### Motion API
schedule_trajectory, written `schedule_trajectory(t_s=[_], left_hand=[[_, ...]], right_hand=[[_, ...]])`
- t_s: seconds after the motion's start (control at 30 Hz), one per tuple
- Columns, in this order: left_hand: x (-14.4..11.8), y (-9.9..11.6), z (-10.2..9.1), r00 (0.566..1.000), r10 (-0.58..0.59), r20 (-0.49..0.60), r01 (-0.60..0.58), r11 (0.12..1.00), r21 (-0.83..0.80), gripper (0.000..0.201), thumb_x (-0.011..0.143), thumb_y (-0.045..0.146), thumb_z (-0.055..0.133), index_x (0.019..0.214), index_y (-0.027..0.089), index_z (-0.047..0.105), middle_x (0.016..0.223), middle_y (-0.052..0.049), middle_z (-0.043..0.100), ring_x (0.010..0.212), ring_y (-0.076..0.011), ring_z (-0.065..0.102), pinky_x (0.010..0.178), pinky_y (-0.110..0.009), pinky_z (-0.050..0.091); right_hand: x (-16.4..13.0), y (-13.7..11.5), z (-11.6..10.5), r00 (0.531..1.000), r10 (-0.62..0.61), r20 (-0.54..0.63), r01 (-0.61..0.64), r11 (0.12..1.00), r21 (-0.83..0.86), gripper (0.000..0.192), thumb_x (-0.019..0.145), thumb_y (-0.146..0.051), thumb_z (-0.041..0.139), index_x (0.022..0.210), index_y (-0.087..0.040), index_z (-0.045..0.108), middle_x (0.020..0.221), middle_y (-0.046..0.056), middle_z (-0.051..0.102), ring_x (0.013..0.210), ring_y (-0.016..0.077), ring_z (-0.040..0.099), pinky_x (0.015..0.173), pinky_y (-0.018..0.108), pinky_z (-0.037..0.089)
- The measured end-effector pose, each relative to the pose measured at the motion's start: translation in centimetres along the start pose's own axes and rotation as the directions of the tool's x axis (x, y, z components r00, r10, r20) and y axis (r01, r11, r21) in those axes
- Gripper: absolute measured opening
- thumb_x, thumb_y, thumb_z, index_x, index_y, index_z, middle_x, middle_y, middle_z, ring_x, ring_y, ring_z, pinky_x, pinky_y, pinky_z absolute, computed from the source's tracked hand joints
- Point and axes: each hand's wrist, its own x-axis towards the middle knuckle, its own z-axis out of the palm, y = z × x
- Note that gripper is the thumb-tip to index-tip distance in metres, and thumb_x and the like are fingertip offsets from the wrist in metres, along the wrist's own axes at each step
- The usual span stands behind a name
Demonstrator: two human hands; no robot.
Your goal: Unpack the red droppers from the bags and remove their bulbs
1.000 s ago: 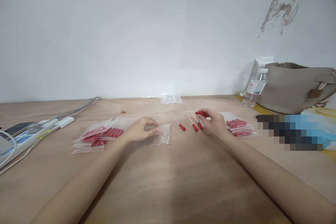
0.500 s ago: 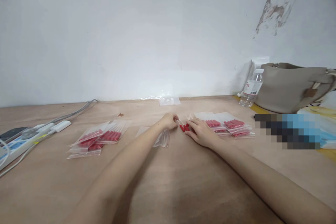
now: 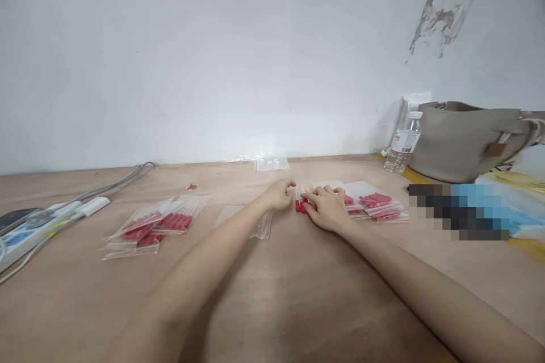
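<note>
Several thin white sticks with thick red ends [image 3: 298,206] lie side by side on the table between my hands. My right hand [image 3: 330,209] rests over the right side of this group, thumb and forefinger closed about a red end. At the pale tips on the left is my left hand [image 3: 280,195], its fingers curled; whatever they pinch is hidden. Beneath my left forearm lie clear zip bags [image 3: 264,227], partly covered. Filled bags of red-ended sticks [image 3: 377,199] lie beside my right hand, and another pile of filled bags [image 3: 147,227] is off to the left.
A flat clear bag [image 3: 272,164] lies by the wall. On the right stand a water bottle [image 3: 403,144] and a grey handbag [image 3: 460,142], with a blurred patch in front. A power strip [image 3: 38,227] with cables occupies the left edge.
My left hand has shifted slightly right, toward the sticks' pale tips. The loose sticks now lie more upright and closer together. My right fingers have curled in, and the view has turned slightly right.
</note>
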Motion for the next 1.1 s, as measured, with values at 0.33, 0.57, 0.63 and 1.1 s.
schedule_trajectory(t_s=[0.33,0.57,0.63,1.1], left_hand=[[-11.8,-3.3,-5.1,0.959,0.180,-0.218,-0.136,0.970,0.204,0.028,0.083,0.036,0.043,0.099,0.020,0.058,0.107,-0.005,0.057,0.100,-0.0192,0.052,0.090,-0.032,0.040],[-13.6,-5.9,-3.3,0.987,0.126,-0.096,-0.103,0.971,0.216,0.050,0.084,0.047,0.041,0.126,0.020,0.043,0.133,-0.007,0.040,0.123,-0.0224,0.034,0.102,-0.037,0.028],[-13.5,-6.0,-2.9,0.991,0.121,-0.050,-0.106,0.965,0.240,0.048,0.088,0.045,0.032,0.130,0.023,0.037,0.138,-0.005,0.033,0.128,-0.0219,0.026,0.106,-0.040,0.020],[-13.1,-5.1,-2.1,0.998,-0.038,0.040,0.024,0.953,0.303,0.049,0.087,0.051,0.026,0.130,0.029,0.035,0.140,-0.005,0.029,0.128,-0.0258,0.024,0.102,-0.046,0.016]], right_hand=[[0.2,-0.3,0.3,0.998,0.036,-0.045,-0.032,0.994,0.100,0.025,0.083,-0.025,0.040,0.090,-0.025,0.063,0.084,0.004,0.063,0.087,0.0206,0.048,0.082,0.044,0.019],[-1.0,0.0,-0.3,0.997,0.011,-0.077,-0.001,0.992,0.126,0.023,0.082,-0.033,0.044,0.082,-0.024,0.065,0.082,0.004,0.060,0.082,0.0195,0.048,0.080,0.041,0.022],[-1.2,-0.5,-0.7,0.993,0.007,-0.121,0.012,0.987,0.158,0.024,0.083,-0.033,0.043,0.084,-0.022,0.065,0.083,0.005,0.060,0.082,0.0196,0.049,0.081,0.041,0.023],[-2.8,-5.6,-1.2,0.811,-0.569,0.135,0.473,0.775,0.420,0.041,0.088,-0.042,0.033,0.122,-0.023,0.047,0.119,0.005,0.055,0.118,0.0186,0.041,0.104,0.049,0.009]])
